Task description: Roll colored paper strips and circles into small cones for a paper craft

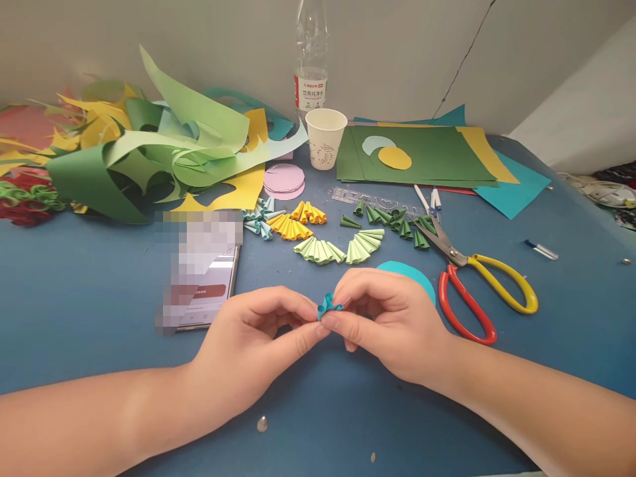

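Both hands meet over the blue table (pixel 99 291) near its front middle. My left hand (pixel 253 344) and my right hand (pixel 387 324) pinch a small curled teal paper piece (pixel 328 306) between thumbs and fingertips. Just behind my right hand lies a teal paper circle (pixel 415 273), partly hidden by the knuckles. Rows of small rolled paper cones lie further back: light green cones (pixel 338 248), yellow cones (pixel 295 222), dark green cones (pixel 392 222) and pale blue cones (pixel 259 218).
Red-and-yellow-handled scissors (pixel 477 278) lie right of my hands. A phone (pixel 209 285) lies to the left. A heap of paper offcuts (pixel 149 152), a pink circle (pixel 284 180), a paper cup (pixel 325 138), a water bottle (pixel 311 59), stacked coloured sheets (pixel 422 156), a clear ruler (pixel 368 197) and pens (pixel 540 249) fill the back.
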Tool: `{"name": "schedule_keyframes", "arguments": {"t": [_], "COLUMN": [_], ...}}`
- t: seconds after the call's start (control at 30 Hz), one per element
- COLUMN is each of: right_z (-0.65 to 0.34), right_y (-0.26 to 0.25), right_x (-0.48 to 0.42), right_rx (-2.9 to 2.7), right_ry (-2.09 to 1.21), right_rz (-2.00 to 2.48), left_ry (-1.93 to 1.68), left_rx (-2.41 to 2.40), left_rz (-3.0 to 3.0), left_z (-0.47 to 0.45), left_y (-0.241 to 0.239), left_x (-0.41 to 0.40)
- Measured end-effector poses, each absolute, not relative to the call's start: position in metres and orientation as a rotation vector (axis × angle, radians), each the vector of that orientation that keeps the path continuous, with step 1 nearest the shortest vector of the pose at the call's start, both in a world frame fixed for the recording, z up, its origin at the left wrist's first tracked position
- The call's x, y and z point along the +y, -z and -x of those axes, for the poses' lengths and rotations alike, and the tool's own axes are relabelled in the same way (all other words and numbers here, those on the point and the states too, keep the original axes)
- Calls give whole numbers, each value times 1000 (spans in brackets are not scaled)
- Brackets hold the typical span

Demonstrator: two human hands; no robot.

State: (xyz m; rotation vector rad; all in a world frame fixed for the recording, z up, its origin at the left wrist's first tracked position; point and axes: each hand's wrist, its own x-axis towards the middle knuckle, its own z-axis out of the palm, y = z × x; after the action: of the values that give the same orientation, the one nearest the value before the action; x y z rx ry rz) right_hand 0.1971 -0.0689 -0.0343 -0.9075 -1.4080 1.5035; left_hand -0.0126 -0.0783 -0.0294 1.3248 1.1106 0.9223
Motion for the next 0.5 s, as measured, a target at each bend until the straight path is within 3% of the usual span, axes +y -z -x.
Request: {"name": "schedule_keyframes", "arguments": {"t": [0.5], "right_z": [-199], "right_y": [28], "right_x": [-70], "right_rx": [-1658], "right_ry": [-1261], "right_rz": [932], "left_ry": [-937], "left_rx": [1130], "left_rz": [-1316], "left_z": [13], "left_y": [26], "left_x": [-78]}}
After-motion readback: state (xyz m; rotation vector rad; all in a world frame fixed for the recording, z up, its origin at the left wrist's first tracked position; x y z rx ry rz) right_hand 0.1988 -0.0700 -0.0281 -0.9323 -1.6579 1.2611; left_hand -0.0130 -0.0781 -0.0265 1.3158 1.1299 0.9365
